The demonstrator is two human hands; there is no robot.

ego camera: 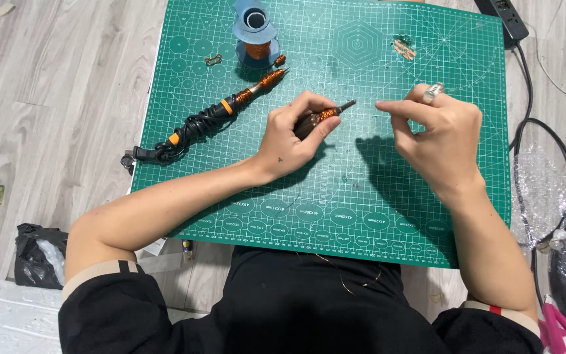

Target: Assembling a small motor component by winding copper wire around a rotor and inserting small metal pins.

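My left hand (294,134) grips a dark tool wrapped in copper wire (327,113), its metal tip pointing right over the green cutting mat (361,196). My right hand (441,136) hovers just right of the tip with thumb and forefinger pinched together, perhaps on a thin wire that is too fine to see. It wears a silver ring (433,92). A second wire-wrapped tool with a bundled black cord (214,118) lies on the mat to the left of my left hand.
A blue spool of copper wire (255,34) stands at the mat's far edge, with small metal bits (213,60) beside it. Copper scraps (403,48) lie at the far right. A power strip (509,19) and black cables (545,131) run along the right; plastic bags (558,216) sit beyond.
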